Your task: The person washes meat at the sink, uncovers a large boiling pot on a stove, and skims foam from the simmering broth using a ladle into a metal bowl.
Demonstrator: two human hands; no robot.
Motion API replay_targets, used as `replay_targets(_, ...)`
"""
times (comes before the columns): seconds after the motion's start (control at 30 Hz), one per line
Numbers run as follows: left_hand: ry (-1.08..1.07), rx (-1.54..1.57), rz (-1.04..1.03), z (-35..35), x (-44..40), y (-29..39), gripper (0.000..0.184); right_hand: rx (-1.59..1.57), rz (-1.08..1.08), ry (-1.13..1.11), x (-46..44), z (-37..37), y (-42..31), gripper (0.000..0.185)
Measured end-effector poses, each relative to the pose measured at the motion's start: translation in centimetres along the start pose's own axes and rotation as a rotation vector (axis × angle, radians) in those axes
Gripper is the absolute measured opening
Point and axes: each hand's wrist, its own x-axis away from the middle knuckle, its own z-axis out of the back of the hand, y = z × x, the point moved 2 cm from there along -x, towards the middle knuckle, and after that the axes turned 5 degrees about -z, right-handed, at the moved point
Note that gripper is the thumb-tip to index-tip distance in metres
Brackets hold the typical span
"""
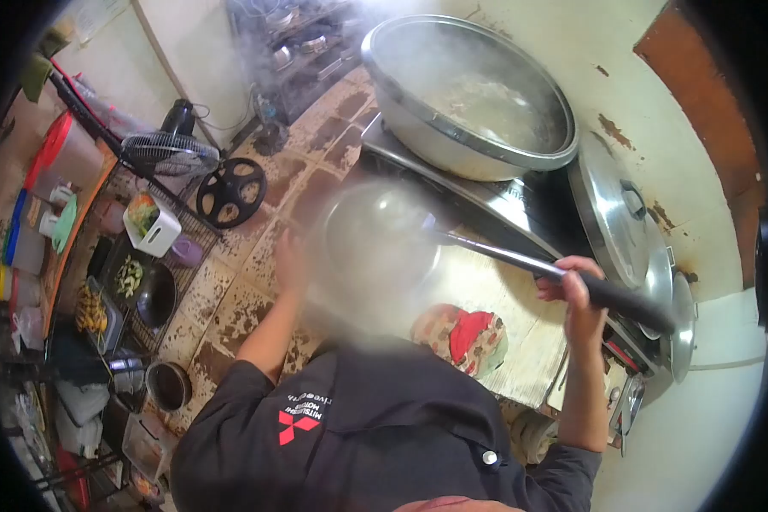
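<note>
My right hand (578, 294) is closed around a long-handled kitchen utensil with a black grip and metal shaft (503, 254). Its far end reaches into a round metal pot (337, 299) in front of my chest, where steam hides its head and the contents. At the pot's left side is my left hand (290, 260), blurred, and I cannot tell whether its fingers grip the rim. A patterned cloth with a red patch (474, 337) lies on the light tabletop (520, 341) just right of the pot.
A big oval basin (474, 166) of steaming liquid stands on a stove (520, 200) ahead. Large metal lids (610, 213) lean against the right wall. To the left, a wire rack (200, 205) holds a white basket (152, 226), a black pan (156, 294) and a fan (171, 154).
</note>
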Motion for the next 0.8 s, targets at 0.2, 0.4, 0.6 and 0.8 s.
replay_targets(0.2, 0.038, 0.033, -0.054, 0.1, 0.1, -0.2, 0.043, 0.708, 0.561, -0.413, 2.5, -3.4, 2.1, 0.022)
replay_targets(0.4, 0.055, 0.058, -0.056, 0.3, 0.3, -0.1, 0.042, 0.840, 0.644, -0.517, 3.6, -3.8, 0.1, 0.023)
replay_targets(0.6, 0.055, 0.136, -0.020, -0.4, -0.5, -1.3, 0.041, 0.123, 0.061, 0.000, 1.7, 1.1, -3.0, 0.025)
replay_targets(0.8, 0.033, 0.139, -0.014, 0.0, 0.0, -0.6, 0.047, -0.108, 0.173, 0.238, -1.7, 6.6, -9.6, 0.026)
